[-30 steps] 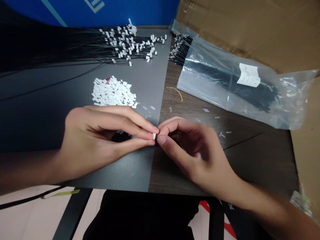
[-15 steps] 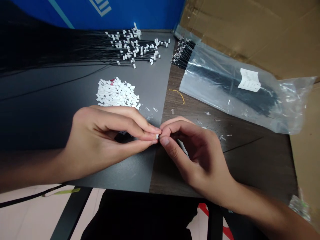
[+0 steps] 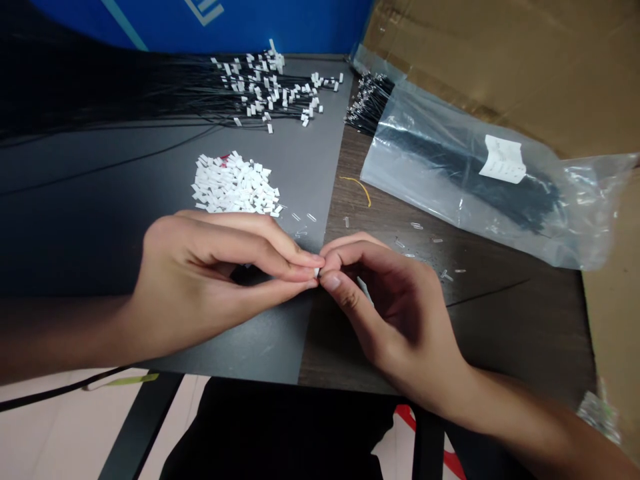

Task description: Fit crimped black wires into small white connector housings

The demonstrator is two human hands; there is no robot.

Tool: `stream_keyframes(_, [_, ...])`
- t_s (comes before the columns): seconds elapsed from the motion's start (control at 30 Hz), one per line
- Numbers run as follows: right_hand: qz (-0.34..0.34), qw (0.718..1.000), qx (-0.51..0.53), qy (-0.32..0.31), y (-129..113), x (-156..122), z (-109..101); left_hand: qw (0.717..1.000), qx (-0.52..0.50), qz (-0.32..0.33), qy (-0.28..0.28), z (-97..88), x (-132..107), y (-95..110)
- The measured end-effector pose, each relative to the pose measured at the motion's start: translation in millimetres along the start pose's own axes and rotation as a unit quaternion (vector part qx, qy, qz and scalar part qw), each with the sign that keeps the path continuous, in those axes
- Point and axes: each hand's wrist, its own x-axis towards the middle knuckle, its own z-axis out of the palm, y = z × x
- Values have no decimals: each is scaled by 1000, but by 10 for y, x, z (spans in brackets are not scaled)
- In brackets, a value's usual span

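Head view: left fingers [image 3: 293,269] pinch white connector housing [image 3: 317,272]; right fingers [image 3: 350,252] closed just beside it.

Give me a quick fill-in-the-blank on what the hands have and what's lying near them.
1. A tiny white plastic connector housing shows at the ____ of the left hand, right beside the right hand.
2. A thin yellow wire lies on the dark ____ tabletop.
3. A clear plastic bag beyond the right hand holds a bundle of ____ wires.

Missing words: fingertips; wooden; black.
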Motion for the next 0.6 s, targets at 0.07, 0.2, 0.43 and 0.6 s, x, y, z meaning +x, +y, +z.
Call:
stream_keyframes(0.07, [2,1000,-2,5,-2,-2,6,1000,0,1,1,1,-10,-2])
stream_keyframes(0.2, [4,1000,-8,16,-15,0,16,1000,6,-7,0,-8,-3,15])
stream_keyframes(0.43, [37,999,-11,22,-44,-14,18,995,-87,-45,-1,-2,60,1])
stream_keyframes(0.6, [20,1000,-12,16,-47,-23,20,993,-105,-38,-26,-31,93,-42])
